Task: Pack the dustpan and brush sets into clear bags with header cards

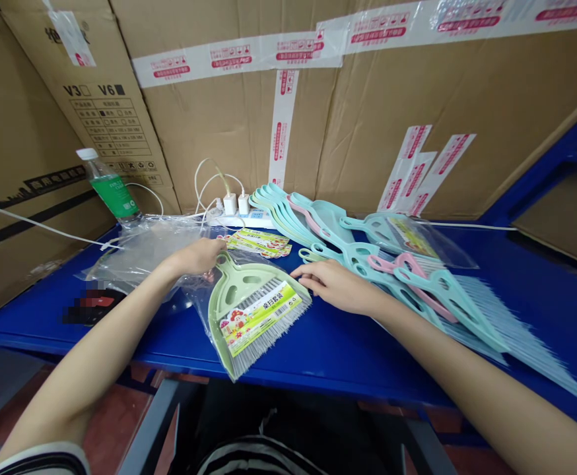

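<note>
A light green dustpan with a grey-bristled brush and a printed label card on it lies tilted in front of me, with a clear plastic bag around it. At the top of its handle, my left hand is closed on the dustpan and bag; some of its fingertips are hidden. My right hand is at the dustpan's right edge, index finger reaching out and the other fingers loosely bent. Whether it touches the bag I cannot tell.
At right lies a pile of blue dustpans and brushes, some pink. Label cards lie behind the green dustpan, before a power strip. Clear bags, a bottle and a dark object are at left.
</note>
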### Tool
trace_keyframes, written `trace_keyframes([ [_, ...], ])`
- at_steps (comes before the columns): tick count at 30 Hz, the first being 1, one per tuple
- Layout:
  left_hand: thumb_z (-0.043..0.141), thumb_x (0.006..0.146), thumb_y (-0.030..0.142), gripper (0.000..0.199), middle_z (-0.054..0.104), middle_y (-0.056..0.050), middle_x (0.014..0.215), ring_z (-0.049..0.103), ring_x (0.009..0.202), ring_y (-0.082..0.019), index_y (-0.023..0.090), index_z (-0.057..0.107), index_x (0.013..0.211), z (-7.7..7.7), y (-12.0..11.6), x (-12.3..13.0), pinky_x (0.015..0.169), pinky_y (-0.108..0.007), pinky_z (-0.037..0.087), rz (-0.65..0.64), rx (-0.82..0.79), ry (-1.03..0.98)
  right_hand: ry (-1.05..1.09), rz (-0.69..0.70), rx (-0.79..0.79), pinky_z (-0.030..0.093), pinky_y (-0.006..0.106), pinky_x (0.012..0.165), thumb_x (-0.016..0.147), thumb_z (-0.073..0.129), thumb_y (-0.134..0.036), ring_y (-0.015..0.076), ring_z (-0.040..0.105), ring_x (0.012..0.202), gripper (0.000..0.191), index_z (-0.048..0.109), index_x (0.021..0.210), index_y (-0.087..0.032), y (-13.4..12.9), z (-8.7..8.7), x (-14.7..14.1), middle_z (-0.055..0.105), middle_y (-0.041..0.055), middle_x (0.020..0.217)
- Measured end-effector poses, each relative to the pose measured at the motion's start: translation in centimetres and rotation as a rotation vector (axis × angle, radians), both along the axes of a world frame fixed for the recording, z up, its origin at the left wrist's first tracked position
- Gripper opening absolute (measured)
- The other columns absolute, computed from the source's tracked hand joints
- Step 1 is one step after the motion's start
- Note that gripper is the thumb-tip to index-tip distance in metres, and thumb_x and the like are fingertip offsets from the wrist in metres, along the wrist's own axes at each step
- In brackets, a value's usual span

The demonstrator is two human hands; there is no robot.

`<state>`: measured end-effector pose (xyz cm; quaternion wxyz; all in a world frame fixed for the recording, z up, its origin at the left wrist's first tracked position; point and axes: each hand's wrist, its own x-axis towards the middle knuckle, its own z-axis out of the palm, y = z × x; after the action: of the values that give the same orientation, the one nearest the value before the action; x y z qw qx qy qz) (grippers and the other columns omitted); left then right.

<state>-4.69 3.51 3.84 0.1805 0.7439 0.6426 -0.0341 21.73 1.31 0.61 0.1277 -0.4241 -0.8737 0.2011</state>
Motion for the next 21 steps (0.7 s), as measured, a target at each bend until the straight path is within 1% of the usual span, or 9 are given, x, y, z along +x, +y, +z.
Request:
trace_keyframes([
  [3,0.039,0.075,0.001,0.022,0.059,0.002,0.063,0.062,0.049,-0.012,0.019,0.049,0.081,-0.04,0.05,0.07,0.052,-0.021,0.044,-0.006,0.037,-0.004,0.009,-0.008,-0.013,0.041,0.028,0.062,0.089,0.045,-0.01,0.0164,0.06,0.061,0.032,0.074,0.1,-0.018,-0.05,0.01,-0.17,0.071,0.0024,0.073],
  [6,0.038,0.077,0.002,0.021,0.061,0.0,0.069,0.063,0.051,-0.013,0.019,0.05,0.082,-0.07,0.11,0.19,0.055,-0.022,0.046,0.0,0.036,-0.008,0.021,-0.027,-0.033,0.041,0.028,0.063,0.09,0.046,-0.011,0.0165,0.06,0.062,0.028,0.073,0.098,-0.016,-0.12,0.01,-0.33,0.07,0.0027,0.072],
  [8,0.038,0.078,0.003,0.02,0.06,0.0,0.067,0.063,0.051,-0.013,0.018,0.05,0.083,-0.09,0.13,0.26,0.055,-0.023,0.047,-0.001,0.031,-0.023,0.021,-0.036,-0.036,0.04,0.028,0.062,0.091,0.047,-0.012,0.0163,0.06,0.061,0.028,0.073,0.097,-0.017,-0.2,0.03,-0.4,0.07,0.0023,0.071],
  [11,0.039,0.076,0.002,0.021,0.057,0.002,0.062,0.063,0.051,-0.014,0.019,0.05,0.083,-0.22,0.16,0.26,0.053,-0.022,0.045,-0.001,0.025,-0.051,0.009,-0.054,-0.031,0.039,0.028,0.062,0.092,0.047,-0.013,0.0165,0.06,0.062,0.028,0.074,0.099,-0.017,-0.3,-0.01,-0.46,0.069,0.0022,0.071],
  [14,0.039,0.074,0.002,0.022,0.054,0.003,0.058,0.064,0.051,-0.015,0.019,0.049,0.083,-0.41,0.22,0.15,0.052,-0.021,0.046,-0.003,0.022,-0.053,0.004,-0.066,0.003,0.039,0.028,0.063,0.093,0.047,-0.015,0.017,0.06,0.064,0.028,0.073,0.103,-0.018,-0.27,-0.22,-0.46,0.068,0.002,0.071],
  [17,0.037,0.076,0.002,0.022,0.054,0.003,0.057,0.065,0.054,-0.015,0.019,0.048,0.084,-0.54,0.27,0.07,0.055,-0.022,0.047,-0.01,0.027,-0.032,0.007,-0.068,0.045,0.041,0.029,0.065,0.093,0.048,-0.017,0.0178,0.061,0.067,0.028,0.073,0.104,-0.019,-0.11,-0.54,-0.42,0.068,0.0023,0.072],
  [19,0.037,0.076,0.002,0.023,0.054,0.004,0.056,0.066,0.054,-0.015,0.02,0.048,0.084,-0.56,0.26,0.07,0.056,-0.021,0.047,-0.012,0.028,-0.023,0.011,-0.058,0.055,0.042,0.03,0.067,0.093,0.047,-0.018,0.0193,0.062,0.072,0.028,0.073,0.106,-0.019,0.0,-0.72,-0.38,0.069,0.0032,0.074],
  [21,0.036,0.077,0.002,0.023,0.053,0.004,0.055,0.065,0.053,-0.015,0.02,0.047,0.083,-0.52,0.23,0.08,0.056,-0.021,0.047,-0.014,0.026,-0.018,0.024,-0.047,0.063,0.043,0.031,0.072,0.093,0.046,-0.017,0.0212,0.064,0.082,0.03,0.072,0.107,-0.019,0.09,-0.85,-0.33,0.071,0.005,0.08],
])
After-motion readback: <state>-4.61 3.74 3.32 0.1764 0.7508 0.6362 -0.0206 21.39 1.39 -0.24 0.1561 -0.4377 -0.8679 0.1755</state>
